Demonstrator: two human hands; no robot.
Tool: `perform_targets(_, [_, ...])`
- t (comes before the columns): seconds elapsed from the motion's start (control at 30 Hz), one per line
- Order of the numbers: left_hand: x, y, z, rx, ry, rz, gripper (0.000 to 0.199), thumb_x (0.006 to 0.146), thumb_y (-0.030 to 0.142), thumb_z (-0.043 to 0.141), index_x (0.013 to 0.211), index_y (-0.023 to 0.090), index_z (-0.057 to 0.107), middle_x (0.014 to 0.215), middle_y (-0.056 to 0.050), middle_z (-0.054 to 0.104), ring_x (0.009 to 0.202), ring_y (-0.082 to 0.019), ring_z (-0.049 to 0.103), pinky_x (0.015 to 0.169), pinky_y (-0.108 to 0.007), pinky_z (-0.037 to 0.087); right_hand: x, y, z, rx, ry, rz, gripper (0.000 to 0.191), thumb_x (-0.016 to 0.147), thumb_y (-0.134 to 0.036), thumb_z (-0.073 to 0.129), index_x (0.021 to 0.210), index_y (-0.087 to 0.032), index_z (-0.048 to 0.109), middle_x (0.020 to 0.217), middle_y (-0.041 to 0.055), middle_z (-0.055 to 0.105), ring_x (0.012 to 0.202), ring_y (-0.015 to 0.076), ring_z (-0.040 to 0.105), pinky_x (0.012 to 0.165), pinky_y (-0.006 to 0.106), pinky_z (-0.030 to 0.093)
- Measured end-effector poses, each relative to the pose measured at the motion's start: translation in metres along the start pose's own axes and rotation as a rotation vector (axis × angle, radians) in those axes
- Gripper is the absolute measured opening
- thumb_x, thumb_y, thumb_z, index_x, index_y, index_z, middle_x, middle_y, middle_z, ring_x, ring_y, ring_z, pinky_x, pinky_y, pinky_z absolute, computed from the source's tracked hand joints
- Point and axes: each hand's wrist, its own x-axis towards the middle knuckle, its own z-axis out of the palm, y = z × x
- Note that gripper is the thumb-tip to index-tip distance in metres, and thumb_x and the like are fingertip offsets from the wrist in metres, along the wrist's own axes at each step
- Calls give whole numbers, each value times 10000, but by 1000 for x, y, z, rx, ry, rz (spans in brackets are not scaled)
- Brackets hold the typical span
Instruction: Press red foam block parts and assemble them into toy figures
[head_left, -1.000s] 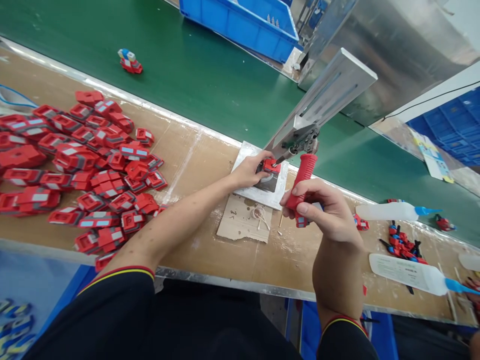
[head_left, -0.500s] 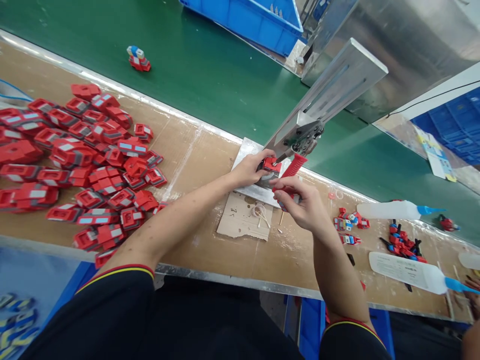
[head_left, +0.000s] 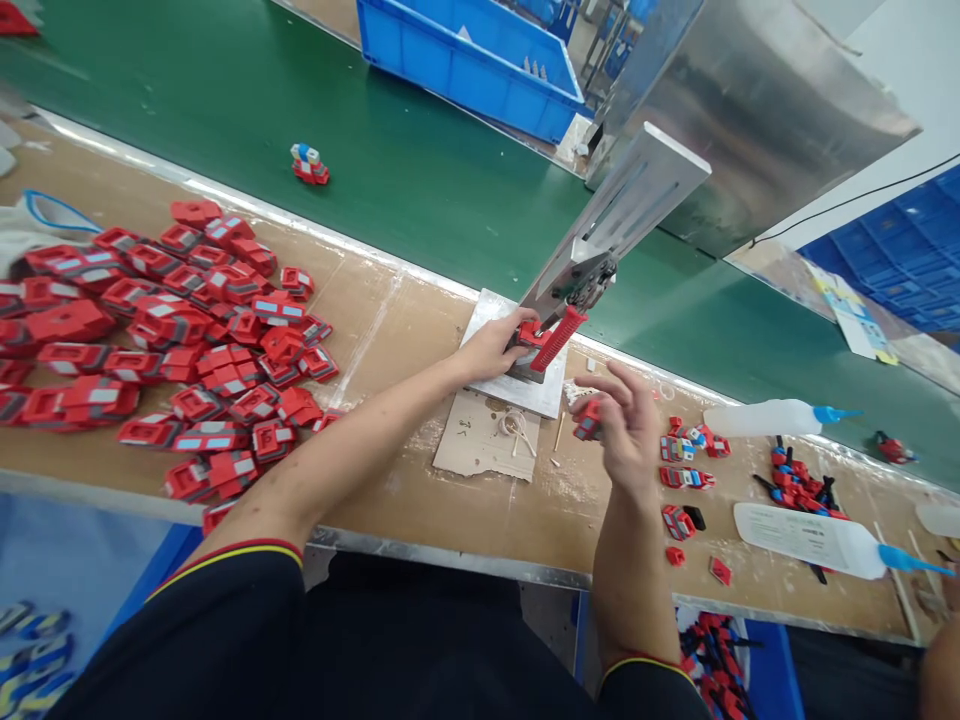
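My left hand [head_left: 495,346] grips a red plastic toy part [head_left: 528,334] in the metal toggle clamp [head_left: 585,275], its fingers closed around the part's left side. Beside that part slopes the clamp's red handle [head_left: 559,340], with no hand on it. To the right of the clamp's base plate [head_left: 551,398], my right hand [head_left: 628,425] is raised above the table. A small red and grey-blue toy part [head_left: 589,420] sits between its thumb and curled fingers, while the upper fingers stretch out. The fingers partly hide both parts.
Many red toy parts [head_left: 225,370] lie heaped on the left. A cardboard piece [head_left: 457,450] with cotton swabs is in front of the clamp. On the right are white squeeze bottles [head_left: 806,535] and assembled toy pieces [head_left: 802,485]. Behind runs a green belt [head_left: 420,210] carrying a toy piece [head_left: 309,165].
My right hand has let go of the clamp's red handle and drawn back to the right, keeping the small part. The handle sits lower and farther left. My left hand stays at the clamp.
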Motion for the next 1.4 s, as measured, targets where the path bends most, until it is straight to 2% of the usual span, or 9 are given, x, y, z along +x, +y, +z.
perform_targets(0.1, [-29,21,-10,61,159,-32,591,876,122,657,1448,187,521,1421,-182,673,1301,-299,671,1131,-501,550,-20,-9,-1,303,229,39,288,1031,-507,556,1069,-293,746,781,16,646,659,162,629,599,319,551])
perform_targets(0.2, [-85,62,-10,97,391,-8,437,941,162,623,1373,213,581,1259,-135,732,1167,-277,721,996,-478,624,-39,-20,20,460,335,132,415,989,-650,567,817,-287,670,749,13,536,667,174,573,621,332,549])
perform_targets(0.27, [-124,90,-1,78,317,120,353,976,254,669,1325,241,618,1146,-91,753,1047,-246,745,906,-422,656,-51,-26,45,486,357,210,518,977,-758,492,786,-287,587,790,19,518,701,191,569,662,356,566])
perform_targets(0.4, [-168,114,27,70,253,284,535,972,444,760,1432,237,585,1275,-141,739,1195,-286,740,991,-456,667,-76,-34,96,493,380,297,608,989,-840,253,872,-301,511,882,34,527,830,218,595,812,389,587])
perform_targets(0.53, [-176,102,43,41,304,328,537,1010,498,704,1461,235,580,1254,-138,757,1164,-274,769,980,-441,678,-91,-36,111,374,461,272,567,1028,-767,266,878,-290,532,939,45,547,898,218,599,865,388,553])
perform_targets(0.67, [-180,98,40,25,230,361,551,1002,501,715,1459,220,591,1206,-133,773,1086,-261,786,930,-404,687,-92,-33,98,237,435,111,521,1020,-700,410,770,-275,578,802,32,548,770,219,586,756,402,507])
perform_targets(0.8, [-183,103,43,25,252,395,535,1012,500,687,1458,219,602,1125,-121,779,995,-254,786,858,-383,692,-92,-35,92,71,494,135,552,1000,-697,399,681,-282,574,673,45,552,649,233,538,648,430,443])
perform_targets(1.1, [-183,102,52,95,314,449,574,1010,525,672,1483,209,596,1038,-107,808,947,-277,794,782,-410,701,-91,-39,98,98,547,226,479,959,-616,464,614,-285,456,570,19,426,547,214,463,586,426,415])
perform_targets(1.4, [-181,104,50,160,332,480,548,1010,480,678,1467,188,600,964,-91,810,890,-272,794,749,-391,699,-91,-36,99,188,532,253,432,955,-560,498,624,-284,457,583,24,425,566,222,469,596,434,457])
